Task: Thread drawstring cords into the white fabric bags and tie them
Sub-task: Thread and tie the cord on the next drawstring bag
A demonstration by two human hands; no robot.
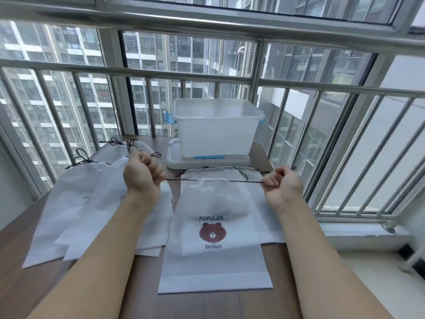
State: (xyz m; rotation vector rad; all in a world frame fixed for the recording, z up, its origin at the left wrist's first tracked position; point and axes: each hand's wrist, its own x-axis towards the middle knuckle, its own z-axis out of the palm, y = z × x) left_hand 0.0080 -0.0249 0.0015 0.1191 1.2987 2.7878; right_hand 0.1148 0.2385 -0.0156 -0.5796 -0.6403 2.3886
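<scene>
A white fabric bag (218,256) printed with a brown bear and the words POPULAR and broun lies flat on the wooden table (207,305) in front of me. A dark drawstring cord (243,181) is stretched taut across the bag's gathered top. My left hand (143,174) grips the cord's left end with curled fingers. My right hand (281,185) pinches the right end. Both hands are held just above the table on either side of the bag's mouth.
Several more white bags (76,203) with tied dark cords lie spread to the left. Another bag (273,229) lies under the bear bag. A translucent plastic bin (216,132) stands on its lid at the table's far edge. A metal window railing (345,143) surrounds the table.
</scene>
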